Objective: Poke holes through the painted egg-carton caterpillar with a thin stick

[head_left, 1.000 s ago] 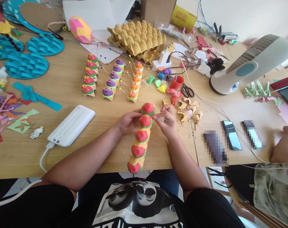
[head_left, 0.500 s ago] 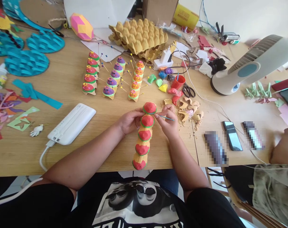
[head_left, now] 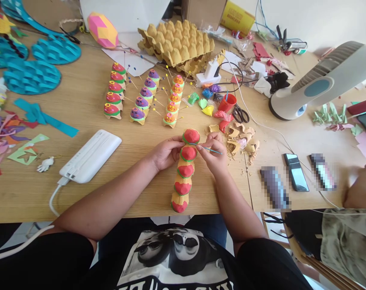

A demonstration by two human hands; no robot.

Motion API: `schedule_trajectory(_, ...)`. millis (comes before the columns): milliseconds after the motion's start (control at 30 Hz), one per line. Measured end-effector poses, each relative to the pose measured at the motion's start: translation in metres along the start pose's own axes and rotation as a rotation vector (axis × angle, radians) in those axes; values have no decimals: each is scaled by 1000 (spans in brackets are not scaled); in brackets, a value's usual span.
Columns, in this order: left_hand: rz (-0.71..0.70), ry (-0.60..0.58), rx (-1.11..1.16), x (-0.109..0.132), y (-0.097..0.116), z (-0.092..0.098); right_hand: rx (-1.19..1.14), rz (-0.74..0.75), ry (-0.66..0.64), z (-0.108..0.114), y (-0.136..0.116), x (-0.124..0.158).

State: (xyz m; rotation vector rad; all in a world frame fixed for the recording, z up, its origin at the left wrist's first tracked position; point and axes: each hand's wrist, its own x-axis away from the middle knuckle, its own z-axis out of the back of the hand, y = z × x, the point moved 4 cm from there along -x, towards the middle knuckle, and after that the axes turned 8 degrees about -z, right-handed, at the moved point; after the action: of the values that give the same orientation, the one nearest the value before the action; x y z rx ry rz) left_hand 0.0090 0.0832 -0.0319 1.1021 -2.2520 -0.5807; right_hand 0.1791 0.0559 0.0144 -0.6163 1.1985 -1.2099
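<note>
A strip of egg-carton cups point(head_left: 185, 171), capped in red clay with green edging, stands lengthwise in front of me. My left hand point(head_left: 167, 153) grips its far end from the left, thumb and fingers closed by the first two cups. Pinched in my right hand point(head_left: 214, 153) is a thin blue stick-like tool point(head_left: 212, 150), whose tip meets the green edge of the farthest cup. Beyond the strip sit finished-looking rows of cups: red point(head_left: 113, 98), purple point(head_left: 141, 103) and orange point(head_left: 172, 107), with pins stuck in them.
Carton scraps point(head_left: 241, 139), scissors point(head_left: 240, 114), a red cup point(head_left: 226, 103) and clay packets lie ahead right. A white power bank point(head_left: 92, 156) is at left, a fan point(head_left: 306, 88) at right. Egg trays point(head_left: 176, 44) are at the back. Another person's arm point(head_left: 362, 187) rests at far right.
The near end of the red-capped strip has swung slightly right, and its far cup tilts a little, showing more green edging. Both hands keep nearly the same place and hold.
</note>
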Motion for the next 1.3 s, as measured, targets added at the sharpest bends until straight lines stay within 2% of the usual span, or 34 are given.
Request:
schedule_trajectory(133, -5, -4, -10, -1, -1, 2, 13, 10, -31, -1, -2, 0)
schedule_trajectory(500, -27, -7, -32, -1, 2, 0, 109, 59, 22, 1, 0, -1)
schedule_trajectory(800, -72, 22, -81, 1, 3, -2, 28, -56, -8, 4, 8, -3)
schedule_trajectory(900, -97, 39, -113, 2, 4, -3, -19, -47, -2, 7, 8, -3)
schedule_trajectory(1300, -126, 57, -227, 3, 6, -4, 49, -62, -122, 14, 7, -7)
